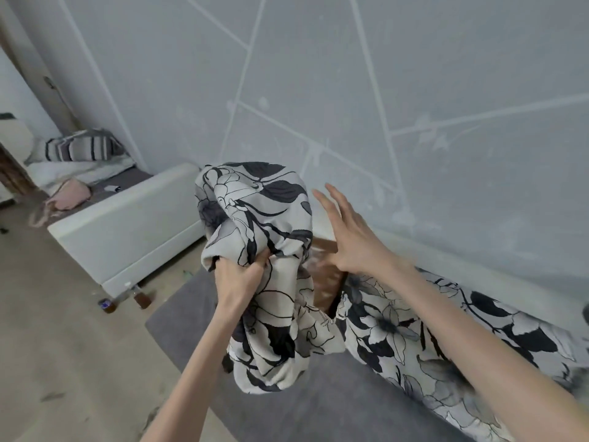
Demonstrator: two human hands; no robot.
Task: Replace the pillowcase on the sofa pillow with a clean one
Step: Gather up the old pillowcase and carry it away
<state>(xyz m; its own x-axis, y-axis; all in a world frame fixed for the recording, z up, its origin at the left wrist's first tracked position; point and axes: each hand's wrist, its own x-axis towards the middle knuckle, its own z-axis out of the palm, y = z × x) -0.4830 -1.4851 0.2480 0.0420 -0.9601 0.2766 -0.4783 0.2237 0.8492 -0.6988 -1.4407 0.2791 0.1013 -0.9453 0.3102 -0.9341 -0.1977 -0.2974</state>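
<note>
Left hand [237, 275]: fingers curled tight into a bunched fold of the floral pillowcase [255, 218], gripping it and holding it up above the sofa seat [318, 406].

Right hand [347, 234]: fingers straight and spread, holding nothing, palm turned toward the raised cloth, just beside it at the right. The two hands are apart, with the cloth between them.

Floral pillowcase: black, grey and off-white flower print, hanging crumpled from the left hand's grip, its lower end drooping to just above the grey seat.

Brown pillow [328, 282]: a bare brown surface showing between the lifted pillowcase and the right hand; blurred, its full outline hidden.

Second floral pillow [446, 339]: same print, lying on the sofa seat against the wall, under the right forearm.

Wall [414, 90]: pale grey-blue with thin white lines, directly behind the sofa.

White sofa arm [127, 224]: left of the raised cloth, standing on the beige floor [63, 330].

Striped cushion [83, 146]: far left, on white bedding.

Pink item [71, 194]: near it, kind unclear.
</note>
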